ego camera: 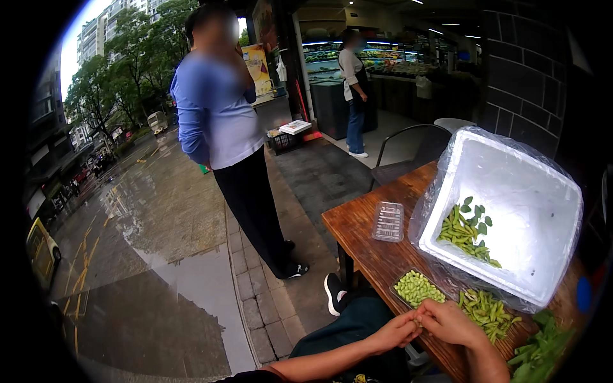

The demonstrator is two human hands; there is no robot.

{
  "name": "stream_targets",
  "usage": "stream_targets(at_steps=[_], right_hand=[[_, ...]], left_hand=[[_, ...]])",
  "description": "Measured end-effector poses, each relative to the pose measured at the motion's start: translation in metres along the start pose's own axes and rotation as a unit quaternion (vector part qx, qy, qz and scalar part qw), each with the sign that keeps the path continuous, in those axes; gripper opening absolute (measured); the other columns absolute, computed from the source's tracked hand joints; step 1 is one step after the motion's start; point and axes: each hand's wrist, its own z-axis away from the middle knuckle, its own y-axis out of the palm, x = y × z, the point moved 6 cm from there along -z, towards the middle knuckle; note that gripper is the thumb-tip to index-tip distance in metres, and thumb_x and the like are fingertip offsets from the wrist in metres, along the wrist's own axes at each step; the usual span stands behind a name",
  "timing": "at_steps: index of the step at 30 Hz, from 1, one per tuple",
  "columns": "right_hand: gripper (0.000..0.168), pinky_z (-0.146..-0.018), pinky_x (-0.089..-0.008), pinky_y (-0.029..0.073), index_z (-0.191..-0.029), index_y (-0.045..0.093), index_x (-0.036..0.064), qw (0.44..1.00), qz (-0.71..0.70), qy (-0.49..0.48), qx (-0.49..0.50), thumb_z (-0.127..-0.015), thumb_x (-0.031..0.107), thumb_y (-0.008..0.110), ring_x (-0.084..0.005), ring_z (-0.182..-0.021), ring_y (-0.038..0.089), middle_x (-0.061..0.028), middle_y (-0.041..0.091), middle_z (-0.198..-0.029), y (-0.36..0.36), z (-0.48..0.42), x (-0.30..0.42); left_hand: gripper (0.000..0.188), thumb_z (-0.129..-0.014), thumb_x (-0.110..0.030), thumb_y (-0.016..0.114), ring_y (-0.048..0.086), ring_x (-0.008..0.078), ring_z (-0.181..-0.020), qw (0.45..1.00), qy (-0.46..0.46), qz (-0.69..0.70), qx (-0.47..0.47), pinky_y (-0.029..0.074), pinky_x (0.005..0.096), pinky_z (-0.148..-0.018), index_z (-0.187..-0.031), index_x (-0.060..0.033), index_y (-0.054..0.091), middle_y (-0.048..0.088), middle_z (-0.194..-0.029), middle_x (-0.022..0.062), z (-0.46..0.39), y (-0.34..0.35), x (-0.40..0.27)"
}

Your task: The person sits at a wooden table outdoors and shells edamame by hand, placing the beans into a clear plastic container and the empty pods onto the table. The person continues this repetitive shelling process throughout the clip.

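Note:
My left hand (395, 330) and my right hand (443, 321) meet at the fingertips over the near edge of a wooden table (357, 215). Pinched between them is a small bean pod, mostly hidden by the fingers. Just beyond my hands sits a plastic tray of shelled green soybeans (417, 287). A pile of soybean pods (488, 313) lies on the table to the right of my right hand. Behind that pile, a white foam box (536, 206) lined with a transparent bag stands tilted towards me. It holds more pods (459, 232) and some leaves (480, 220).
A transparent plastic container (388, 221) rests at the table's left side. Leafy greens (541, 340) lie at the near right. Behind the table is a dark armchair (416, 148). One person (225, 115) stands on the pavement, another (354, 91) by the shop entrance.

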Motion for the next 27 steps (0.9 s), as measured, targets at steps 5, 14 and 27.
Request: stream_targets(at_steps=[5, 14, 27], right_hand=[[0.013, -0.052, -0.0281, 0.047, -0.089, 0.058, 0.002, 1.000, -0.005, -0.022, 0.019, -0.087, 0.015, 0.057, -0.0174, -0.055, 0.063, -0.0102, 0.064, -0.066, 0.000, 0.001, -0.002], [0.013, -0.050, -0.0241, 0.046, -0.091, 0.057, 0.002, 0.996, -0.055, 0.038, 0.051, -0.088, 0.015, 0.056, -0.0112, -0.054, 0.061, -0.0057, 0.061, -0.063, -0.010, 0.005, -0.003], [0.012, -0.055, -0.0356, 0.044, -0.082, 0.058, 0.002, 0.980, 0.091, 0.021, -0.175, -0.084, 0.014, 0.059, -0.0304, -0.058, 0.059, -0.0155, 0.059, -0.063, -0.090, 0.038, 0.016]], left_hand=[[0.023, -0.095, -0.014, 0.035, 0.032, 0.0044, -0.050, 1.000, -0.012, 0.006, 0.012, 0.023, 0.0182, -0.041, -0.117, -0.0100, 0.042, 0.042, -0.075, -0.0016, 0.002, 0.000, 0.003], [0.037, -0.092, -0.010, 0.032, 0.029, 0.0042, -0.047, 0.978, -0.032, 0.180, 0.097, 0.024, 0.0170, -0.042, -0.128, -0.0084, 0.037, 0.040, -0.072, -0.0003, 0.010, 0.016, -0.011], [0.026, -0.094, -0.010, 0.035, 0.029, 0.0069, -0.049, 0.962, 0.007, 0.273, -0.003, 0.025, 0.0186, -0.042, -0.114, -0.0013, 0.049, 0.039, -0.071, 0.0029, 0.010, -0.004, -0.026]])
